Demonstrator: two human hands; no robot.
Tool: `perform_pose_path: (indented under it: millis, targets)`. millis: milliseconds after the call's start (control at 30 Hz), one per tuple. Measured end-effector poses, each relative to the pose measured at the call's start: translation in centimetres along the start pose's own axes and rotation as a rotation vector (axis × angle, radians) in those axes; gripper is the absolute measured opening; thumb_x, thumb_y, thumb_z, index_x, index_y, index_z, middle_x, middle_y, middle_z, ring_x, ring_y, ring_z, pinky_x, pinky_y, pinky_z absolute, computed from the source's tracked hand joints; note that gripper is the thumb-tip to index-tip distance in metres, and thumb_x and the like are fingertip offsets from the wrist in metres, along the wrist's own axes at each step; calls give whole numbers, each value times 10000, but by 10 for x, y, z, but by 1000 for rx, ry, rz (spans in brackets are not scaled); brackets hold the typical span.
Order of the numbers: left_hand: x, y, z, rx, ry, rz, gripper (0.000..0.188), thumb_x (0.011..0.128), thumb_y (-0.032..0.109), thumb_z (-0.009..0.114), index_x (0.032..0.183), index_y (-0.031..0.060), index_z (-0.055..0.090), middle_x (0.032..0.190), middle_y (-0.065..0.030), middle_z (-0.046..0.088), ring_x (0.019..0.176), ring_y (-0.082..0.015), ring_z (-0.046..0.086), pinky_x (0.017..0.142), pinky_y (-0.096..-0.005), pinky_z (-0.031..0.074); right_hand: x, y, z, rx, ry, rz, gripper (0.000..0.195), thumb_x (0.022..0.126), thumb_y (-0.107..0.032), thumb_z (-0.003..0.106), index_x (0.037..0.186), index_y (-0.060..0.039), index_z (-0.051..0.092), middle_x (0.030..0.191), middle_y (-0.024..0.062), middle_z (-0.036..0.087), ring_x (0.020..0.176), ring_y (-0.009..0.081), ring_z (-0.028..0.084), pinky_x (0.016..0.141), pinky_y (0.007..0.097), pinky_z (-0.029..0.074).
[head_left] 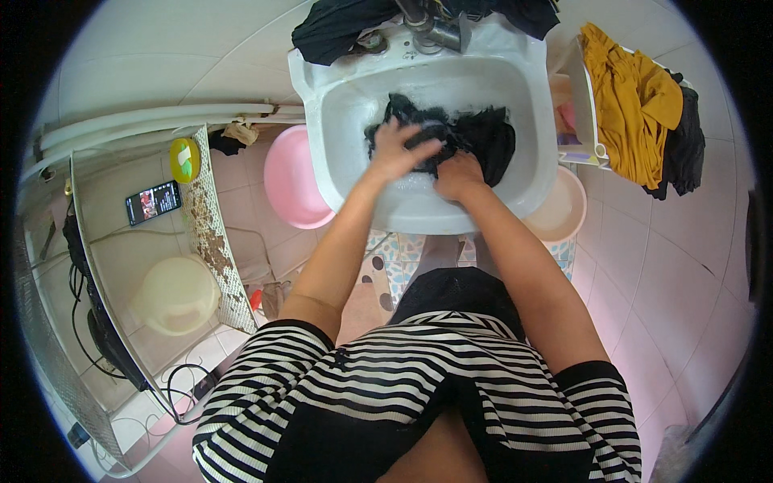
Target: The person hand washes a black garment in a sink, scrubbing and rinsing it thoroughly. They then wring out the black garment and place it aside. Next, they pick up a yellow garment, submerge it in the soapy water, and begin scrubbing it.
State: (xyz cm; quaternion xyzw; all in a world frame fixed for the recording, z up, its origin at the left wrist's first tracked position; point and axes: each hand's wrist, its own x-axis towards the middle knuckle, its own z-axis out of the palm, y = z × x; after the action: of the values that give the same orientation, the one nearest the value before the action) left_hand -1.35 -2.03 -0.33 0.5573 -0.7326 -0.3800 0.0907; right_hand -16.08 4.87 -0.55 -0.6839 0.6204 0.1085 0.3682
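Observation:
A wet black garment [487, 136] lies bunched in the white ceramic sink [344, 175], with some suds on it. My left hand [406, 148] is over the left part of the cloth, fingers spread and slightly blurred; nothing shows in its grasp. Against the lower middle of the cloth rests my right hand [459, 175], fingers bent downward and partly hidden in the folds. Whether they pinch the fabric is not visible. A metal faucet [438, 33] rises at the back of the basin.
Dark cloth [341, 27] drapes over the sink's back ledge. To the right, a mustard garment [634, 108] hangs over a white rack. A pink basin [296, 178] and a pale basin [558, 205] flank the sink below. On the left, a glass-topped stand holds a phone [154, 203].

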Motion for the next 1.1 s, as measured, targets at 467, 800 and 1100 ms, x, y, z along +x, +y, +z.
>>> perform_pose_path:
  millis: [467, 800, 1100]
  targets:
    - [61, -16, -16, -225, 58, -72, 376, 711, 242, 732, 999, 17, 645, 911, -100, 665, 837, -223, 627, 754, -327, 491, 2, 6, -8, 412, 157, 149, 409, 671, -240, 671, 984, 21, 631, 973, 207, 646, 928, 335, 618, 831, 395, 489]
    - [-78, -14, -47, -1459, -2, -587, 772, 834, 415, 597, 1400, 12, 260, 1403, -208, 330, 1281, -305, 354, 1030, -479, 302, -30, 11, -132, 695, 399, -359, 391, 633, -139, 644, 976, 45, 601, 788, 146, 635, 730, 197, 577, 726, 313, 473]
    - [-10, 6, 24, -2162, -174, -189, 742, 866, 626, 278, 1356, 84, 404, 1352, -164, 442, 1243, -352, 413, 1071, -481, 284, -89, -9, -141, -21, 250, -779, 498, 558, -35, 708, 1050, -43, 635, 889, 154, 628, 881, 337, 586, 812, 411, 468]
